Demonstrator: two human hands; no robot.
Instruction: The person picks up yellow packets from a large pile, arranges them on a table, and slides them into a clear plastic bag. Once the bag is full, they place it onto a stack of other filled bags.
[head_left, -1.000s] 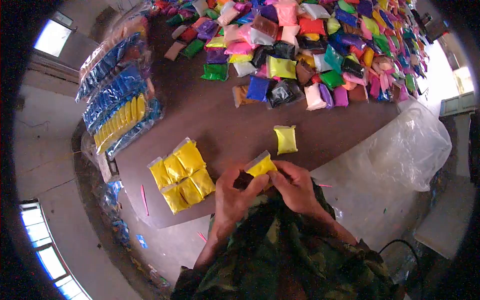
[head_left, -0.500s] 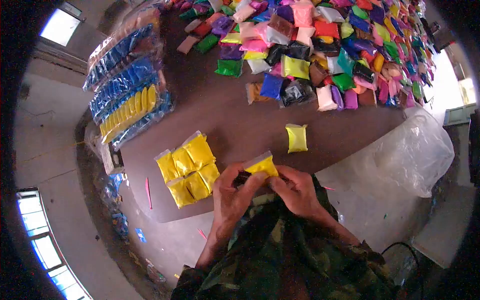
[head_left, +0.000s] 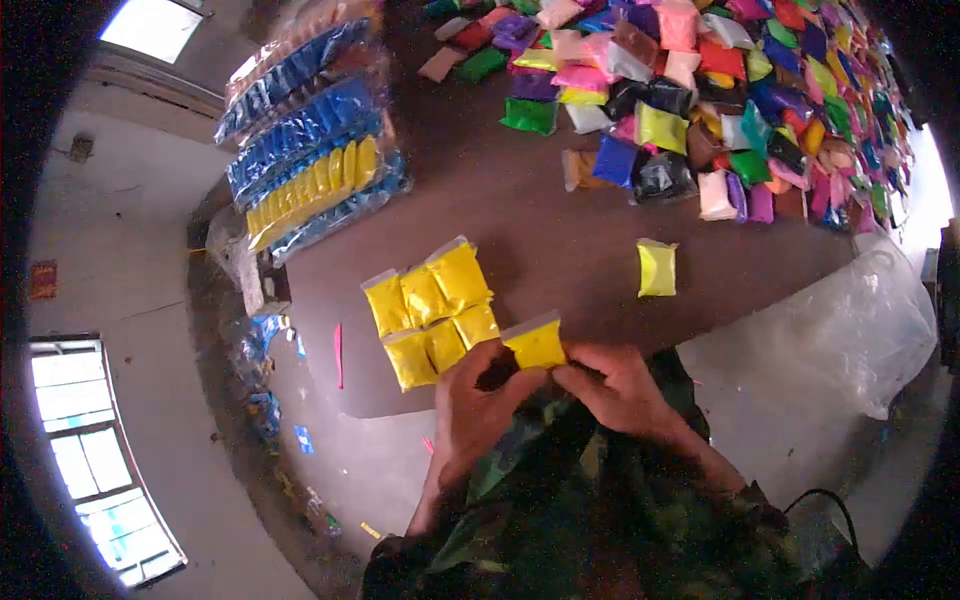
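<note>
A small yellow packet [head_left: 537, 343] is pinched upright between my left hand [head_left: 480, 398] and my right hand [head_left: 618, 392], near the table's front edge. Both hands grip its lower part with thumbs and fingers. Just left of it, two rows of yellow packets [head_left: 424, 297] lie side by side on the brown table [head_left: 560, 230]; my left hand is close to their lower right corner. A single paler yellow packet [head_left: 657, 268] lies by itself beyond my right hand.
A large heap of multicoloured packets [head_left: 660, 129] covers the far right of the table. Stacked clear bags of blue and yellow packets [head_left: 312, 187] stand at the left edge. A crumpled clear plastic bag [head_left: 850, 325] hangs at the right edge. Litter [head_left: 303, 439] lies on the floor.
The view has shifted, so the table's contents appear further right. The held yellow packet now shows more of its face between my hands and sits closer to the rows of yellow packets.
</note>
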